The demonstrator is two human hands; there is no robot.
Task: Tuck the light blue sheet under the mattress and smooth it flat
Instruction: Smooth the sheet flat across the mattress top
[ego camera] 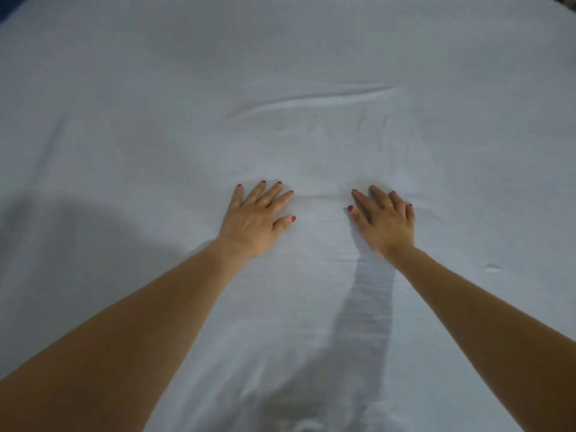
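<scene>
The light blue sheet [156, 88] covers the whole mattress and fills nearly the entire head view. My left hand [257, 215] lies palm down on it near the middle, fingers straight and spread. My right hand [385, 219] presses flat on the sheet a short way to the right, fingers straight, a ring on one finger. Both arms reach forward from the bottom corners. A long raised crease [311, 101] runs across the fabric beyond the fingertips. The mattress edges and any tucked part are hidden.
A small pucker [492, 267] in the fabric sits to the right of my right forearm. A dark strip [4, 7] beyond the bed shows at the top left corner. Shadows of my arms and body fall on the sheet at left and between the arms.
</scene>
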